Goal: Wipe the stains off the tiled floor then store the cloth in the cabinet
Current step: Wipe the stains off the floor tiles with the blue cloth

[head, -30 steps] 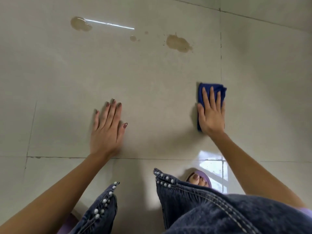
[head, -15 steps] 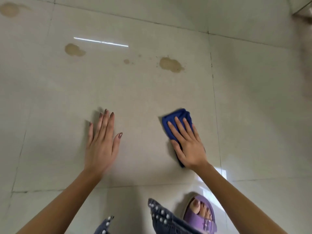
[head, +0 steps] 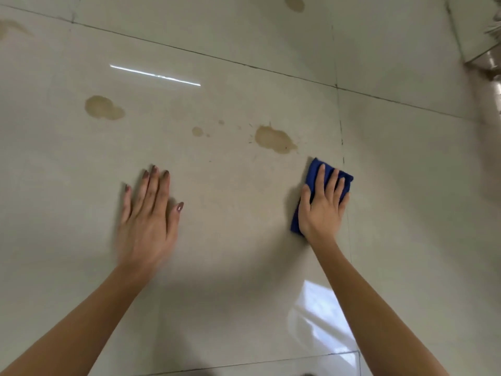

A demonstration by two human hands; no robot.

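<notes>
A folded blue cloth (head: 315,169) lies flat on the pale tiled floor (head: 230,240). My right hand (head: 322,207) presses on it with straight fingers, covering most of it. Just beyond the cloth is a brown stain (head: 272,138). A small brown spot (head: 197,131) and another larger stain (head: 103,107) lie further left. A round stain (head: 294,2) sits at the top edge and a faint one (head: 9,27) at the far left. My left hand (head: 149,215) rests flat on the floor, fingers straight and holding nothing.
Dark grout lines (head: 340,123) cross the floor beside the cloth. At the upper right corner a blurred shiny base of some furniture (head: 488,58) stands on the tiles. A bright window reflection (head: 322,318) lies near my right forearm.
My right hand has slid the cloth to the right and further away, closer to the brown stain. The view has tilted forward, so my knees and sandal have left the frame. My left hand stays flat.
</notes>
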